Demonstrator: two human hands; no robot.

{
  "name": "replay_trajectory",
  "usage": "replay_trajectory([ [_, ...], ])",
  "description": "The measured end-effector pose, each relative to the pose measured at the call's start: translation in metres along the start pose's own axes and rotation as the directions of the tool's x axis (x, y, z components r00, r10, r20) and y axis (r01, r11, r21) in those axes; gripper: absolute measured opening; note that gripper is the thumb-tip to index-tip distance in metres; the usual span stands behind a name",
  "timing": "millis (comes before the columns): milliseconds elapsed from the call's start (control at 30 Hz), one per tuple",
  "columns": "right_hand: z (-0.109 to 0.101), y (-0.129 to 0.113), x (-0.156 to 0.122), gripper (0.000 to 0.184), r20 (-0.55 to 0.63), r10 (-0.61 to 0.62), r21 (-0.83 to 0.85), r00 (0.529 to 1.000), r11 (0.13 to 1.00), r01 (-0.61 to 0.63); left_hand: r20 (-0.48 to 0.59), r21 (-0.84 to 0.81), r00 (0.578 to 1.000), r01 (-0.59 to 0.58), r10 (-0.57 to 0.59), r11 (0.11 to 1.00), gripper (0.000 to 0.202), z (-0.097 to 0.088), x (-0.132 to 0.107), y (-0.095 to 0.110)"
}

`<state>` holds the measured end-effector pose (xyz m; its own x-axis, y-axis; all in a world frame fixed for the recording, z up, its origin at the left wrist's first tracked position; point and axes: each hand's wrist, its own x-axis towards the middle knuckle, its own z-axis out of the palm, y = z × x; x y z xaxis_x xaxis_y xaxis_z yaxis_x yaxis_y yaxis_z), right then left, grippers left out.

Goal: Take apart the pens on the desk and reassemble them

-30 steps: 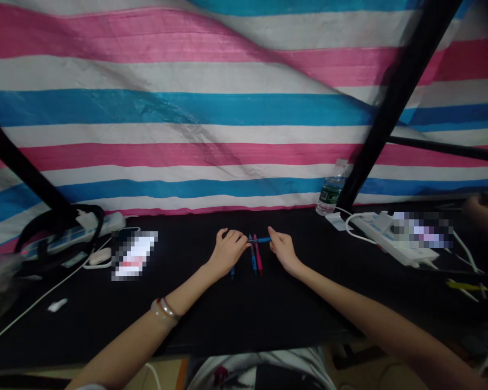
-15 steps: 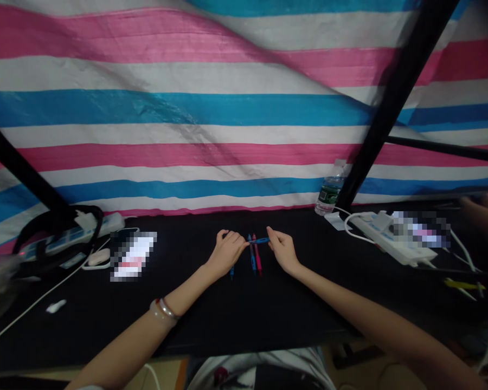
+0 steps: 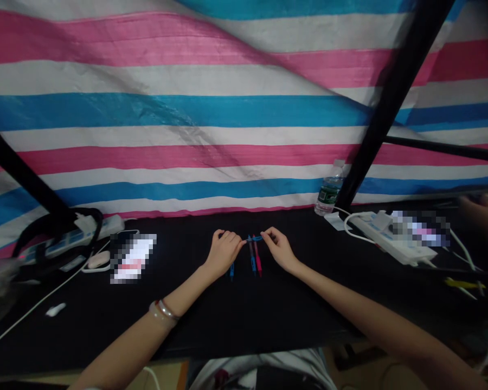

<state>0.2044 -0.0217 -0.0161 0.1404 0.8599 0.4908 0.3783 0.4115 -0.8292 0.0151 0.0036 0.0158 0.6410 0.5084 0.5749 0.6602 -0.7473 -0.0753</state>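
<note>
A blue pen (image 3: 255, 238) is held crosswise above the table between my two hands. My left hand (image 3: 224, 252) is closed, its thumb and fingertips pinching the thin left end. The right end sits between the thumb and finger of my right hand (image 3: 280, 248), also closed. Beneath the held pen, a second blue pen (image 3: 252, 264) and a pink-red pen (image 3: 259, 265) lie side by side, pointing toward me. Another blue pen (image 3: 231, 271) lies partly hidden under my left hand.
On the black table (image 3: 211, 319), a lit phone (image 3: 133, 259), a white earbud (image 3: 56, 310) and a power strip (image 3: 114, 223) lie left. To the right are a water bottle (image 3: 329, 189), another power strip (image 3: 394, 238), cables and another person's hand (image 3: 483, 211).
My right hand has moved a little left, closer to my left hand, and the held pen has shifted left too. The pens on the table have stayed in place.
</note>
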Motion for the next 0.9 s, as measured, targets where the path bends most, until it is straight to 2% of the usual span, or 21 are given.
replay_trajectory([
  [67, -0.003, -0.002, -0.001, 0.025, 0.025, -0.103, -0.190, 0.994, 0.976, 0.106, -0.013, 0.018, 1.000, -0.007, 0.007, 1.000, 0.030, 0.000, 0.000, 0.000],
  [167, -0.006, -0.007, -0.003, 0.027, 0.166, -0.267, -0.453, 0.949, 0.834, 0.314, -0.035, 0.056, 0.999, -0.015, 0.017, 0.998, 0.029, 0.002, -0.001, 0.001],
  [233, -0.006, -0.010, -0.004, 0.034, 0.277, -0.321, -0.529, 0.905, 0.736, 0.423, -0.044, 0.074, 0.999, -0.017, 0.020, 0.997, 0.028, 0.003, -0.001, 0.001],
  [300, -0.005, -0.011, -0.006, 0.038, 0.344, -0.346, -0.541, 0.873, 0.687, 0.485, -0.042, 0.096, 0.999, -0.024, 0.029, 0.995, 0.027, 0.004, -0.001, 0.000],
  [367, -0.005, -0.013, -0.006, 0.037, 0.351, -0.360, -0.533, 0.865, 0.682, 0.500, -0.035, 0.120, 0.999, -0.030, 0.035, 0.992, 0.028, 0.004, -0.001, 0.000],
  [567, -0.006, -0.019, -0.006, 0.026, 0.333, -0.326, -0.508, 0.885, 0.729, 0.459, -0.001, 0.080, 0.998, -0.055, 0.056, 0.995, 0.030, 0.002, 0.000, 0.001],
  [767, -0.005, -0.015, -0.007, 0.036, 0.423, -0.316, -0.516, 0.849, 0.686, 0.513, 0.012, 0.072, 0.999, -0.048, 0.047, 0.996, 0.032, 0.003, 0.000, 0.000],
  [900, -0.003, -0.012, -0.008, 0.035, 0.417, -0.325, -0.530, 0.849, 0.671, 0.518, 0.025, 0.072, 0.999, -0.045, 0.043, 0.996, 0.035, 0.003, 0.000, 0.001],
])
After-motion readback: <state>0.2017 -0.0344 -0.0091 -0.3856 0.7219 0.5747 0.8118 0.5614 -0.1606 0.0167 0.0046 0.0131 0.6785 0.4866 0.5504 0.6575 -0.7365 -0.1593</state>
